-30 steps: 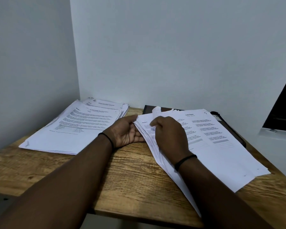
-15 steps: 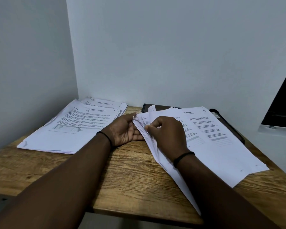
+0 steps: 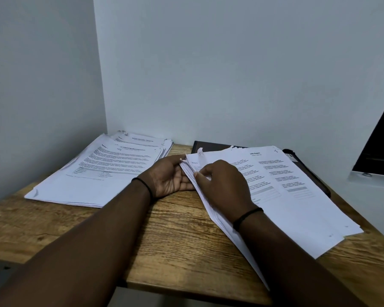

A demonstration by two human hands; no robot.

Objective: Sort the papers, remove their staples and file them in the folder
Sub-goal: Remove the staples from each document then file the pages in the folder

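Head cam | left hand (image 3: 166,177) pinches corner of right paper stack (image 3: 282,196) on table (image 3: 164,240), over folder (image 3: 211,146) | right hand (image 3: 222,185) grip curled on sheets | probably hunting staples: pry slow, corner flat, don't tear.

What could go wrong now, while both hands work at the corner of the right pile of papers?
1. The right hand pinches a sheet at the corner of the right pile; pulling there may tear it.
2. This pile overhangs the table edge near the person, so sheets may slide off.
3. The pile covers much of the dark folder, making filing awkward.
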